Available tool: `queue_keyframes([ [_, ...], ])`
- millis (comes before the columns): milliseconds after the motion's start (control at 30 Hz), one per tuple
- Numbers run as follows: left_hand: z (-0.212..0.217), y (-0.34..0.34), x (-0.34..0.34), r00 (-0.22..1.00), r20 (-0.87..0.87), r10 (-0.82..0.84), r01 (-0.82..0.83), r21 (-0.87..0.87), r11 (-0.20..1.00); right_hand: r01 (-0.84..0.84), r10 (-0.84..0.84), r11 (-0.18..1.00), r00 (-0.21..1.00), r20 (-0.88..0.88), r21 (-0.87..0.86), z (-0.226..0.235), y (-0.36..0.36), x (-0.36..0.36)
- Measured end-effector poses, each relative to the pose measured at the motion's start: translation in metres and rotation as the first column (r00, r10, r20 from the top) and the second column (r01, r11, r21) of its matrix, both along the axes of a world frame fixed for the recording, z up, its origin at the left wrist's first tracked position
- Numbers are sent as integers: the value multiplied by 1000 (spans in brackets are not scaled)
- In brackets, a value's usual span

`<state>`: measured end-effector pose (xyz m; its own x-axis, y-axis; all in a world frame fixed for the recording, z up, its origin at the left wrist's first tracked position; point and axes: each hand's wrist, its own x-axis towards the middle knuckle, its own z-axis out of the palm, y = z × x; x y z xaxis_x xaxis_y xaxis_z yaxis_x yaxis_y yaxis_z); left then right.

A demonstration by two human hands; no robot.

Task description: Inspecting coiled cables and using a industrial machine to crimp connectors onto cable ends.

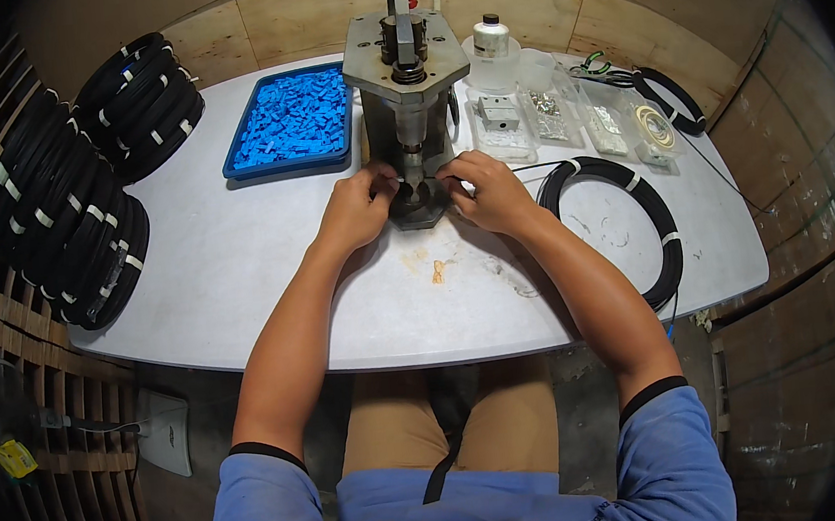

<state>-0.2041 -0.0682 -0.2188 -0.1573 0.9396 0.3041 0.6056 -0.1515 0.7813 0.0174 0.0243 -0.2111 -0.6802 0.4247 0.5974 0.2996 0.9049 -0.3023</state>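
Observation:
A grey metal bench press (407, 79) stands at the back middle of the table, its ram lowered close to the die at its base. My left hand (362, 204) is closed in a pinch at the left side of the die; what its fingertips hold is too small to make out. At the right side of the die, my right hand (483, 192) pinches the end of a black cable. That cable runs right into a coil of black cable (669, 226) with white ties, lying on the table beside my right forearm. My fingers and the tooling hide the cable's tip.
A blue tray (228, 168) full of small blue pieces stands left of the press. Stacked black coils (136, 107) are at the far left. Clear boxes of small parts (549, 117), a white bottle (491, 37) and another black coil (674, 100) stand at the back right.

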Motion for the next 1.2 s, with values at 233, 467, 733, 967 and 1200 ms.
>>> queue_keyframes([
  [233,3,-1,2,1000,-26,15,-15,-15,1000,10,-10,1000,1000,14,-11,1,-1,1],
  [467,3,-1,2,999,-31,18,-17,2,1000,-4,4,1000,1000,3,-5,0,1,1],
  [733,1,0,0,1000,2,2,-2,-24,1000,-14,14,1000,1000,-9,-5,0,0,1],
  [967,4,-2,2,1000,6,9,-9,-31,999,-32,32,999,999,-6,5,0,2,1],
  [1200,2,0,1,1000,-1,-1,1,-13,1000,-6,6,999,1000,16,33,-1,3,0],
])
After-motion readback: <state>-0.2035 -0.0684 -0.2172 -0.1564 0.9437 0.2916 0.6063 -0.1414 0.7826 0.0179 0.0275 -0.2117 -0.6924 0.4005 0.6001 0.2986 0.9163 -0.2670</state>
